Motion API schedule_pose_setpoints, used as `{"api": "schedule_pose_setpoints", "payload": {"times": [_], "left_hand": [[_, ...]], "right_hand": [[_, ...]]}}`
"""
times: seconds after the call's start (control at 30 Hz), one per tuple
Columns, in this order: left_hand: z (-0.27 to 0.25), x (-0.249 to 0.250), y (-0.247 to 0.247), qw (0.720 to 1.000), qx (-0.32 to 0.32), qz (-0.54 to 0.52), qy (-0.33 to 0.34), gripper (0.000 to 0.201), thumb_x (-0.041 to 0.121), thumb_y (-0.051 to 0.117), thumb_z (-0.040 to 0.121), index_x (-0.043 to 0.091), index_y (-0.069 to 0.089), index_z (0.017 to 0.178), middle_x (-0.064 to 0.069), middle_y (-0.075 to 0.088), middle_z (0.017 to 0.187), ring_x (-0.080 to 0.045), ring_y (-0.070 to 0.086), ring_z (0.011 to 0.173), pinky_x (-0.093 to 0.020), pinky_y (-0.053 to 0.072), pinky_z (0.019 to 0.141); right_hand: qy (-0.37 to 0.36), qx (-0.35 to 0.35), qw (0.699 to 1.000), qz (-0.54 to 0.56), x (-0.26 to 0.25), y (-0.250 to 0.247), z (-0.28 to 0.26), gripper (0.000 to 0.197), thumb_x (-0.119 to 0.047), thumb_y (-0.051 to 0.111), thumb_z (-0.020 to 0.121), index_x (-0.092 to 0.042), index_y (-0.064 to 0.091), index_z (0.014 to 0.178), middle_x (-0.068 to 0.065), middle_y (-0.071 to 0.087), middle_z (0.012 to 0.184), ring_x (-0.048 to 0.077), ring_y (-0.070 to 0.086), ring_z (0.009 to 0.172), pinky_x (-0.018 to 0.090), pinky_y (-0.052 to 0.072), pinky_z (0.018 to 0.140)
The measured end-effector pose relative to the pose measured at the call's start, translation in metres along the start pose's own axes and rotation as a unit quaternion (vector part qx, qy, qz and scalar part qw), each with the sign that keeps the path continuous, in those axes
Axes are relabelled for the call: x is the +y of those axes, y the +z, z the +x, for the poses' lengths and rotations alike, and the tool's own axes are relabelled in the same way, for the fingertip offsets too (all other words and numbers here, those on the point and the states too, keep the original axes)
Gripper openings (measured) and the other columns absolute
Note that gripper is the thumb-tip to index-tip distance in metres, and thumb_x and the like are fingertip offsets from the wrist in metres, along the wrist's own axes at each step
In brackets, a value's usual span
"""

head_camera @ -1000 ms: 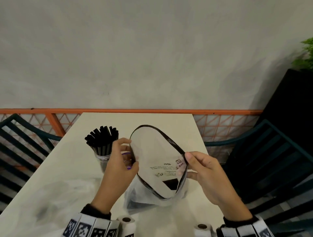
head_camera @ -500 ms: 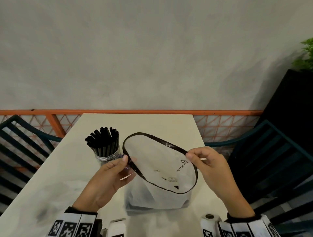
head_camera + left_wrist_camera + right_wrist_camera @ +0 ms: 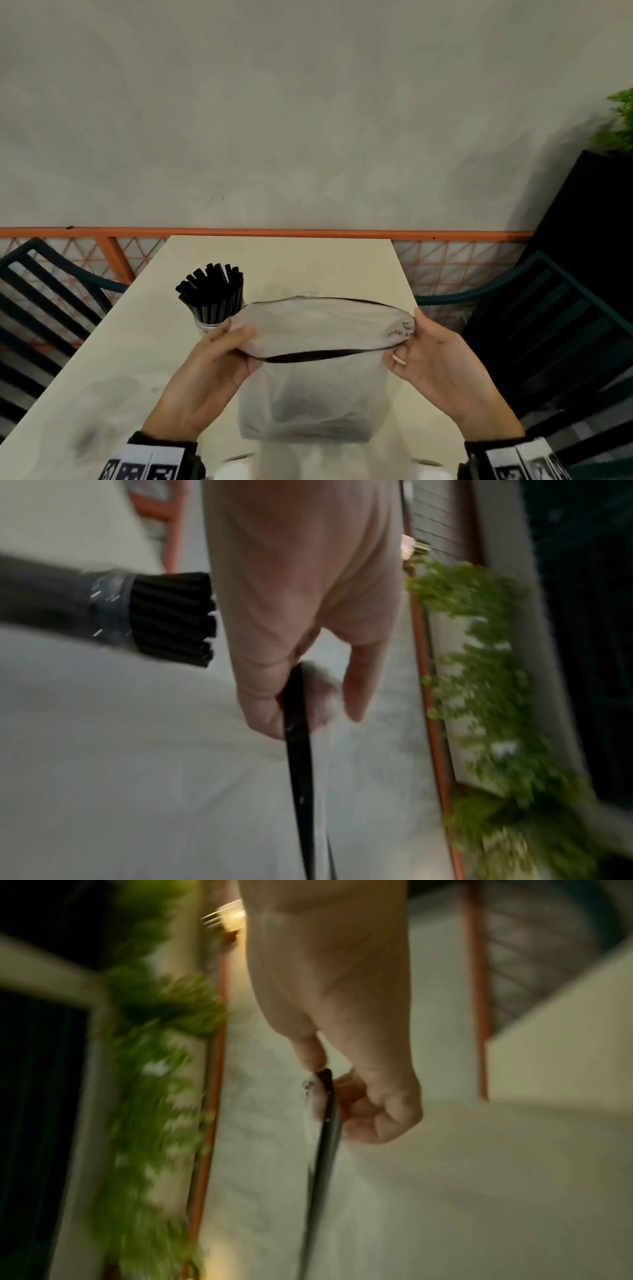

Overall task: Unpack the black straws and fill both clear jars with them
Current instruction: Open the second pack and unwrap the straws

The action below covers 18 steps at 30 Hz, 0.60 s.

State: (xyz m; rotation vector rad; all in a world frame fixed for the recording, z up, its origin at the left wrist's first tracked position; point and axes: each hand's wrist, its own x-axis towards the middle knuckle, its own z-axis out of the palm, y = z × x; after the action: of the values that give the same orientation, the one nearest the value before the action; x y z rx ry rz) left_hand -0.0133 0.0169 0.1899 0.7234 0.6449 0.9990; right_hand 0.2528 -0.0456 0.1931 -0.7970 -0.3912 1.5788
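Observation:
A frosted plastic bag (image 3: 308, 404) with a black rim stands on the cream table (image 3: 120, 359) in front of me. My left hand (image 3: 236, 339) pinches the rim's left end (image 3: 296, 710), and my right hand (image 3: 407, 342) pinches its right end (image 3: 327, 1093). The mouth is pulled wide and narrow. A dark shape shows faintly low inside the bag. Behind my left hand a clear jar (image 3: 205, 325) holds a bunch of black straws (image 3: 212, 291), seen also in the left wrist view as black straws (image 3: 171, 618). A second jar is hidden from me.
Dark green slatted chairs stand at the table's left (image 3: 41, 298) and right (image 3: 548, 325). An orange lattice railing (image 3: 308, 233) runs behind the table before a grey wall. A black planter (image 3: 589, 246) with green leaves is at the far right.
Both hands have moved apart and lowered, stretching the bag's mouth from a round opening into a wide, flat slit.

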Motion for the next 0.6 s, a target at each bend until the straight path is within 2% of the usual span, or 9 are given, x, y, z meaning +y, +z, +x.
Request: {"api": "schedule_pose_setpoints", "payload": {"times": [0.03, 0.1, 0.13, 0.23, 0.3, 0.37, 0.43, 0.5, 0.6], "left_hand": [[0.0, 0.0, 0.001, 0.999, 0.012, 0.053, 0.005, 0.06, 0.018, 0.086, 0.053, 0.001, 0.064, 0.105, -0.011, 0.071, 0.098, -0.019, 0.069, 0.089, -0.027, 0.058, 0.071], [-0.002, 0.002, 0.003, 0.989, 0.046, 0.138, 0.026, 0.03, 0.006, 0.068, 0.074, 0.001, 0.062, 0.103, -0.009, 0.07, 0.088, -0.021, 0.065, 0.085, -0.028, 0.059, 0.071], [-0.003, 0.004, 0.006, 0.98, 0.077, 0.181, 0.04, 0.018, 0.003, 0.059, 0.081, 0.002, 0.064, 0.098, -0.007, 0.069, 0.083, -0.022, 0.062, 0.083, -0.029, 0.057, 0.071], [-0.005, 0.006, 0.008, 0.924, 0.159, 0.335, 0.096, 0.018, 0.01, 0.052, 0.089, 0.018, 0.068, 0.091, -0.005, 0.063, 0.092, -0.019, 0.058, 0.079, -0.025, 0.046, 0.069], [-0.007, 0.008, 0.009, 0.876, 0.187, 0.427, 0.127, 0.016, 0.017, 0.057, 0.088, 0.031, 0.065, 0.086, -0.002, 0.058, 0.094, -0.016, 0.056, 0.075, -0.02, 0.041, 0.062], [-0.007, 0.009, 0.007, 0.872, 0.192, 0.428, 0.137, 0.012, 0.016, 0.062, 0.084, 0.028, 0.065, 0.083, -0.002, 0.065, 0.087, -0.019, 0.06, 0.071, -0.021, 0.043, 0.061], [-0.006, 0.007, 0.005, 0.903, 0.181, 0.372, 0.118, 0.007, 0.012, 0.067, 0.08, 0.012, 0.069, 0.086, -0.008, 0.072, 0.082, -0.02, 0.065, 0.07, -0.023, 0.049, 0.066], [-0.004, 0.003, 0.002, 0.938, 0.154, 0.302, 0.069, 0.011, 0.011, 0.068, 0.076, 0.004, 0.069, 0.084, -0.007, 0.074, 0.076, -0.016, 0.067, 0.069, -0.024, 0.055, 0.068], [0.001, -0.001, -0.003, 0.979, 0.104, 0.175, -0.017, 0.018, 0.02, 0.065, 0.069, 0.005, 0.069, 0.079, -0.007, 0.071, 0.078, -0.014, 0.066, 0.069, -0.022, 0.058, 0.067]], "right_hand": [[-0.028, 0.014, 0.997, -0.074, 0.001, 0.001, -0.001, 0.032, -0.037, 0.064, 0.08, -0.013, 0.064, 0.101, 0.004, 0.072, 0.094, 0.016, 0.066, 0.083, 0.03, 0.053, 0.072], [-0.107, 0.043, 0.963, -0.245, 0.003, 0.003, -0.003, 0.033, -0.037, 0.074, 0.068, -0.012, 0.066, 0.087, 0.005, 0.072, 0.086, 0.018, 0.066, 0.083, 0.028, 0.053, 0.071], [-0.154, 0.071, 0.924, -0.342, 0.003, 0.003, -0.004, 0.026, -0.03, 0.078, 0.065, -0.012, 0.066, 0.079, 0.006, 0.07, 0.08, 0.017, 0.064, 0.078, 0.026, 0.052, 0.069], [-0.267, 0.2, 0.749, -0.572, 0.003, -0.004, -0.002, 0.013, -0.017, 0.076, 0.073, -0.02, 0.064, 0.07, -0.001, 0.067, 0.073, 0.006, 0.061, 0.071, 0.01, 0.047, 0.063], [-0.28, 0.205, 0.721, -0.6, 0.005, -0.005, -0.001, 0.015, -0.017, 0.073, 0.076, -0.024, 0.063, 0.068, -0.007, 0.067, 0.069, 0.001, 0.06, 0.072, 0.003, 0.044, 0.06], [-0.243, 0.192, 0.761, -0.57, 0.008, -0.004, 0.001, 0.012, -0.015, 0.07, 0.079, -0.02, 0.065, 0.07, -0.004, 0.068, 0.069, 0.008, 0.063, 0.068, 0.008, 0.048, 0.06], [-0.171, 0.157, 0.866, -0.442, 0.009, -0.002, 0.003, 0.004, -0.011, 0.066, 0.082, -0.009, 0.069, 0.08, 0.007, 0.072, 0.076, 0.021, 0.067, 0.075, 0.021, 0.053, 0.065], [-0.07, 0.093, 0.956, -0.269, 0.008, -0.001, 0.005, 0.017, -0.011, 0.064, 0.08, -0.002, 0.067, 0.094, 0.012, 0.072, 0.084, 0.022, 0.068, 0.076, 0.028, 0.056, 0.065], [0.031, 0.03, 0.997, -0.067, 0.005, -0.004, 0.009, 0.05, -0.016, 0.079, 0.063, -0.005, 0.06, 0.108, 0.011, 0.07, 0.093, 0.02, 0.07, 0.077, 0.031, 0.06, 0.064]]}}
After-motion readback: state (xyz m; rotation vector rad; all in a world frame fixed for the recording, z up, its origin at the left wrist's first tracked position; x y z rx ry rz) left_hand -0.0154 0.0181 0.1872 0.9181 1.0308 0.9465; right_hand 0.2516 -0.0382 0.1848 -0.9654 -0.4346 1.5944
